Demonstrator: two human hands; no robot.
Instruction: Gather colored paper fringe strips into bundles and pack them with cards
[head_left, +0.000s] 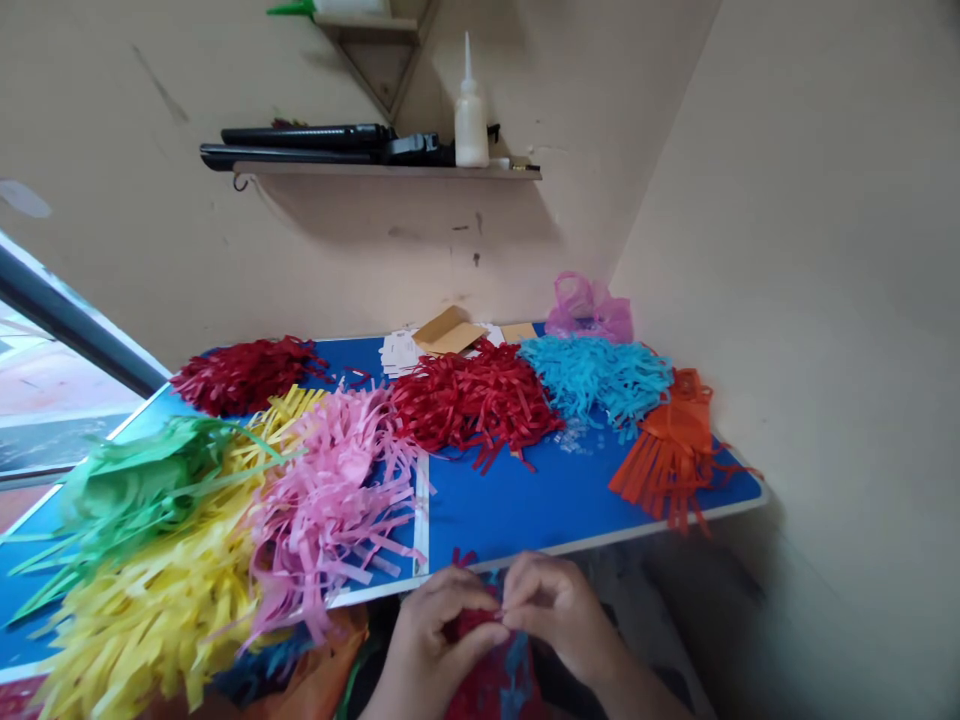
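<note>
My left hand (439, 630) and my right hand (559, 610) meet just in front of the table's front edge, thumbs and fingers pinched together. Between the fingertips is a small reddish piece, apparently part of the red fringed paper (480, 680) that hangs below them. Blue paper strips (516, 660) show among the red ones. The fingers hide most of the pinched spot. Pink fringed paper (337, 480) lies on the table to the left of my hands. Beyond them sits a pile of red fringed paper (476, 400).
On the blue table (495, 510) are yellow fringe (172, 570), green fringe (142, 480), dark red fringe (244, 375), light blue fringe (600, 375), orange fringe (671, 445), a brown envelope (450, 330) and a pink plastic bag (592, 310). A wall shelf (360, 171) holds a pointed-tip bottle (471, 125).
</note>
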